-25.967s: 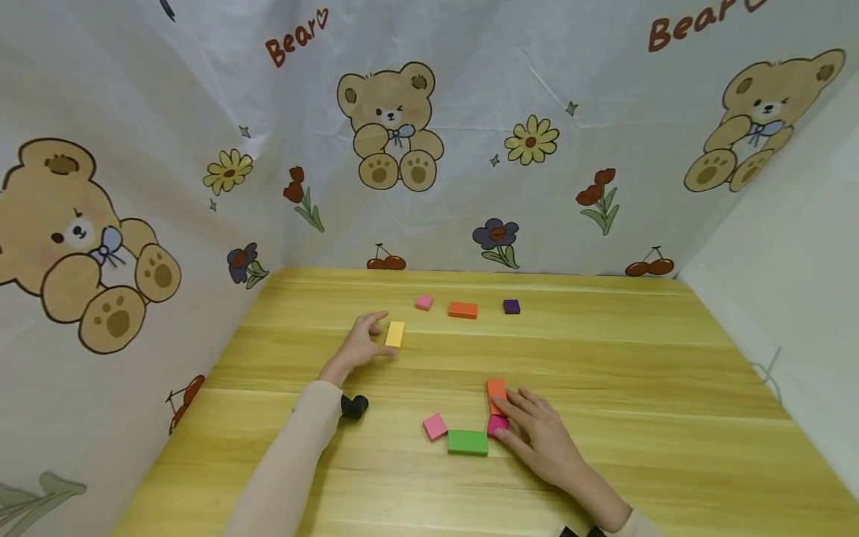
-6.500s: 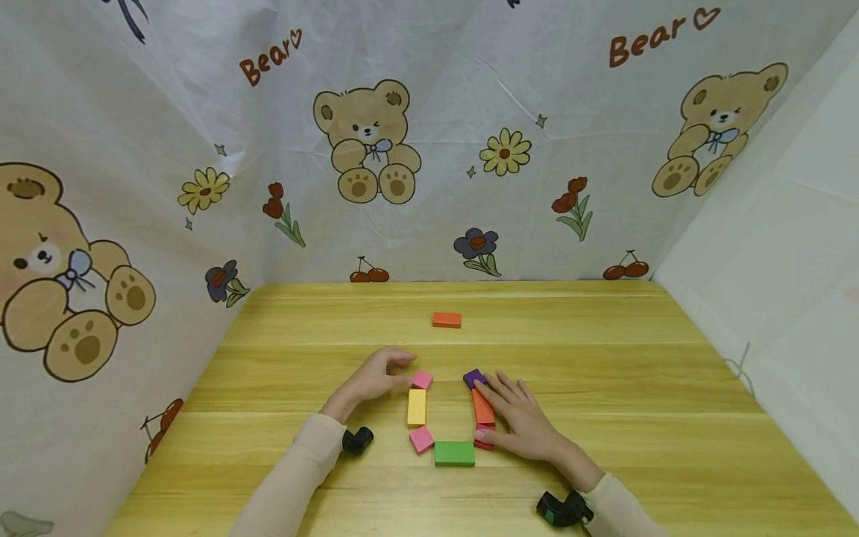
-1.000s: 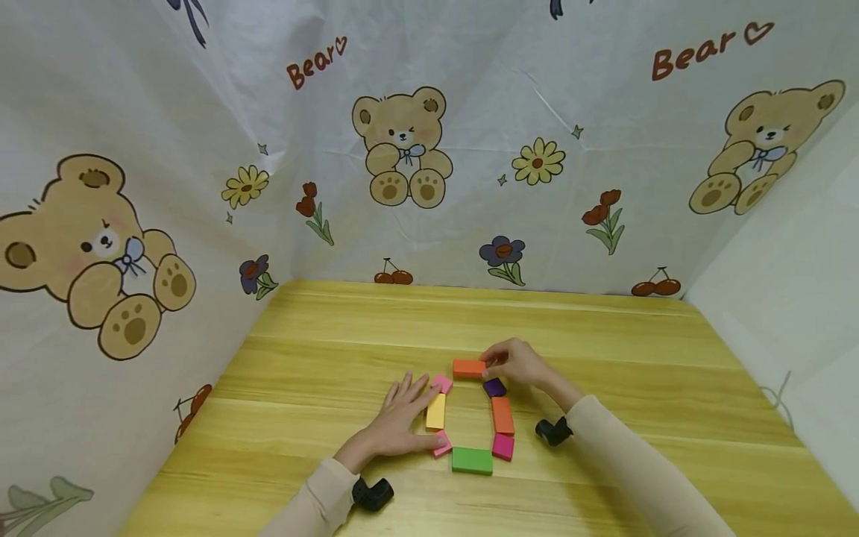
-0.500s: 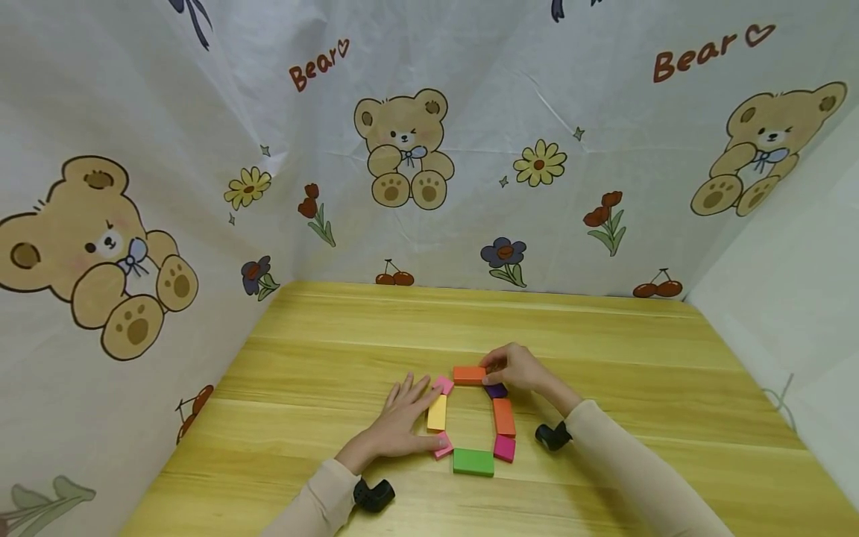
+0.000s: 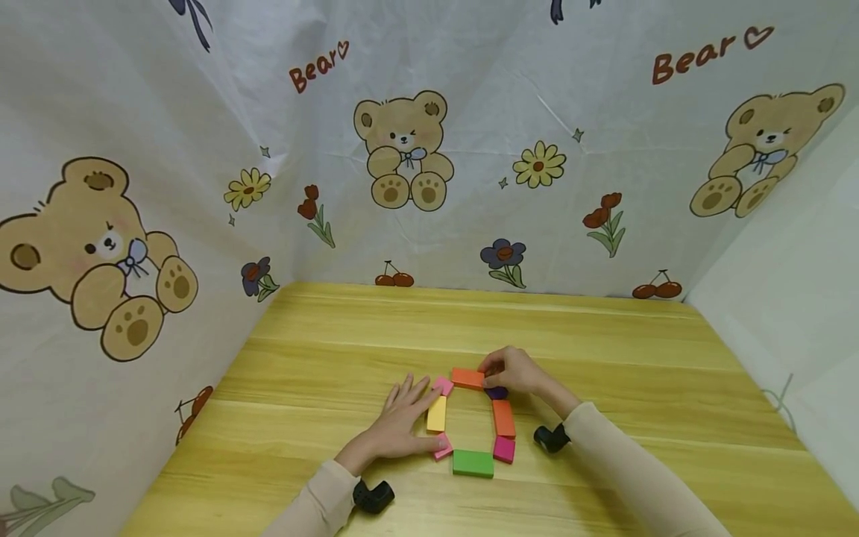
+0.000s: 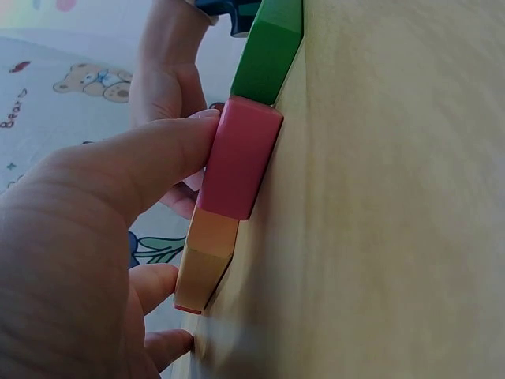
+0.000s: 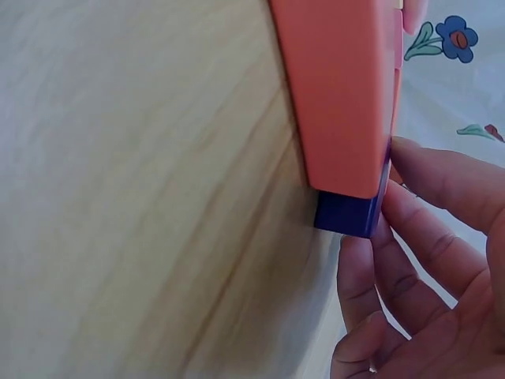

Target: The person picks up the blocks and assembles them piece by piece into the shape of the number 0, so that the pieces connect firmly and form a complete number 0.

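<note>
Several coloured blocks form a ring on the table. My right hand (image 5: 520, 371) pinches the right end of the far orange block (image 5: 466, 378) between thumb and fingers. That end sits beside the purple block (image 5: 496, 393), partly hidden by the hand. My left hand (image 5: 396, 425) lies spread with straight fingers along the ring's left side. Its thumb touches the near pink block (image 6: 241, 158), and its index finger reaches the far pink block (image 5: 443, 385). Between these lies the yellow block (image 5: 437, 414). On the right stand another orange block (image 7: 339, 95) and a magenta block (image 5: 504, 449).
The green block (image 5: 473, 464) closes the ring's near side. A wooden table (image 5: 604, 335) carries everything, with a bear-print cloth (image 5: 463, 224) hanging behind and at left. A white wall (image 5: 805, 298) stands at right. Black wrist devices (image 5: 373, 496) show on both wrists.
Since 26 seconds ago the yellow, far pink and purple blocks have joined the ring. Lately my right hand has brought the far orange block nearer, against the ring. My left hand stays put.
</note>
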The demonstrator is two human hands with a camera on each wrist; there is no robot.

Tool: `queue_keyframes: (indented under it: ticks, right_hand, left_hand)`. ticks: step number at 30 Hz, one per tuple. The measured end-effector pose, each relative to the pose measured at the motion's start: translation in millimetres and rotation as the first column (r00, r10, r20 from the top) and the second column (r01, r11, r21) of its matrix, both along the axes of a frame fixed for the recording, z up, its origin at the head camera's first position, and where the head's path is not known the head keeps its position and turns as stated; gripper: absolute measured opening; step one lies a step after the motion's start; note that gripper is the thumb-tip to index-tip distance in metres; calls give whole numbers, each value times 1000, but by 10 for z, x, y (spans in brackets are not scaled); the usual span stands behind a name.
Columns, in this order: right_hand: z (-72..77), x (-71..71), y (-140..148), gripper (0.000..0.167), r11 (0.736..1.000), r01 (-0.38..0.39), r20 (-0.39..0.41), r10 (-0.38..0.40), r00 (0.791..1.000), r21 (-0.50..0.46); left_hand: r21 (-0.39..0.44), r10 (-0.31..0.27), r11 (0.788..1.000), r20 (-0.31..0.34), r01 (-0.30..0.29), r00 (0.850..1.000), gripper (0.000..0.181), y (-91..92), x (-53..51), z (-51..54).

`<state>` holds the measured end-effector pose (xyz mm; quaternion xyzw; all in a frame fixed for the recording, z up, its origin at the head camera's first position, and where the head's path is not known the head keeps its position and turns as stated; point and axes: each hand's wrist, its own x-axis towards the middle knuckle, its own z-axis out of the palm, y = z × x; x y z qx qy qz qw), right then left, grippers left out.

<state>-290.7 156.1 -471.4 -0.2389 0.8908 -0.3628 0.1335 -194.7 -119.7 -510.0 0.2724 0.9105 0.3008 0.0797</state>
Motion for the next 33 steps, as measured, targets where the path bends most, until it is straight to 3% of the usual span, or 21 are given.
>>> queue_keyframes:
  ticks: [22, 33]
  right_hand:
    - [2, 79, 183, 26, 999, 23, 22, -22, 1000, -34]
    - [-19, 93, 229, 29, 999, 32, -7, -32, 999, -37]
  left_hand:
    - [-3, 4, 1000, 1, -4, 1000, 93, 8, -24, 5]
    - [5, 2, 1000, 2, -2, 1000, 92, 10, -27, 29]
